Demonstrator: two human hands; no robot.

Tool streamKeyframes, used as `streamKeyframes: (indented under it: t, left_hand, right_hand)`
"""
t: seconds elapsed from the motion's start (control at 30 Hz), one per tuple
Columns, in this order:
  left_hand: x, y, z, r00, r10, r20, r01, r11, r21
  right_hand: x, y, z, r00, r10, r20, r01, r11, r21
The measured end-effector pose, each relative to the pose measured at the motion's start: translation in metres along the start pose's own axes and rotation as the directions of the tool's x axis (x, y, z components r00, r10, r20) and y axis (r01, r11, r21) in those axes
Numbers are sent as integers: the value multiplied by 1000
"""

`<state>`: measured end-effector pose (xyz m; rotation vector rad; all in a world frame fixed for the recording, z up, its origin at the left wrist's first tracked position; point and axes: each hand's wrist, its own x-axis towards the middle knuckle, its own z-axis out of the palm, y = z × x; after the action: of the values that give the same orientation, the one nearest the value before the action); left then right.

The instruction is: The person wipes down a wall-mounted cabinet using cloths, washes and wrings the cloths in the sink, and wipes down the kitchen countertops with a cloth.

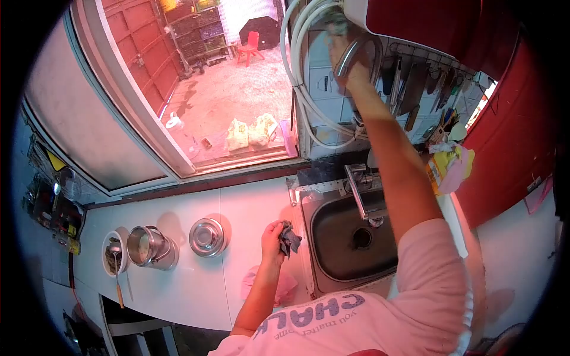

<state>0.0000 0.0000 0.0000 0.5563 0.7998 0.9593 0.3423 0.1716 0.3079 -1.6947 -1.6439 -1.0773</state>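
My left hand [271, 240] is closed around a crumpled dark grey cloth [290, 239], held over the white counter just left of the sink [316, 252]. High up by the tiled wall, my right hand [339, 50] reaches past a curved chrome pipe [351, 58], which partly covers it. At its fingertips is a small greenish, blurred thing [336, 22] that I cannot make out. Coils of white hose [295, 41] hang just left of that hand. Beneath my left forearm lies a pink cloth [285, 289].
On the counter [196, 285] stand a steel pot [169, 249], a round steel container [208, 237] and a white bowl [108, 242] with a spoon. A tap [359, 193] rises over the sink. Knives [409, 89] hang on a rack at right. A window opening lies ahead.
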Motion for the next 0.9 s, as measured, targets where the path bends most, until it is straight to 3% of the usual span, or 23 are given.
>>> streamKeyframes:
  t: [0.03,0.1,0.17,0.27,0.37,0.47,0.57,0.63,0.7,0.77,0.8,0.87,0.9]
  left_hand:
    - [-4,5,-2,1000,5,-18,-5,1000,7]
    - [-7,-15,16,999,-19,-29,17,999,-51]
    - [-8,-9,21,998,-46,-34,44,997,-61]
    - [-4,-9,19,996,-85,37,86,996,-27]
    - [-7,-7,23,998,-44,41,45,999,-25]
    - [-6,-3,15,999,-19,44,20,1000,-2]
    - [-3,-4,-2,1000,27,13,-28,999,33]
    - [-13,0,14,1000,-6,7,6,999,-34]
    - [-21,4,23,999,-46,18,47,998,-52]
    - [-17,-2,16,998,14,54,-12,1000,-28]
    - [-15,-1,15,997,39,68,-38,999,-17]
    - [-30,19,27,975,39,219,-3,987,-163]
    - [-38,29,27,957,40,288,27,974,-226]
  right_hand:
    - [-12,-4,7,985,107,-138,-89,988,126]
    - [-36,-5,14,938,268,-221,-199,935,293]
    - [-66,-34,20,877,455,-156,-364,839,404]
    - [-110,-57,46,839,539,71,-535,796,285]
    - [-130,-69,68,753,653,79,-637,695,332]
    - [-114,-72,78,607,793,52,-737,537,410]
    - [-91,-64,118,339,919,202,-898,253,359]
    - [-72,-89,86,218,939,266,-908,95,409]
    - [-76,-91,68,235,887,399,-940,103,325]
    - [-99,-66,87,278,806,523,-720,-185,669]
    - [-106,-62,67,264,773,577,-614,-327,718]
    - [-119,-55,19,272,682,678,-357,-583,730]
    - [-134,-40,20,298,626,720,-341,-635,693]
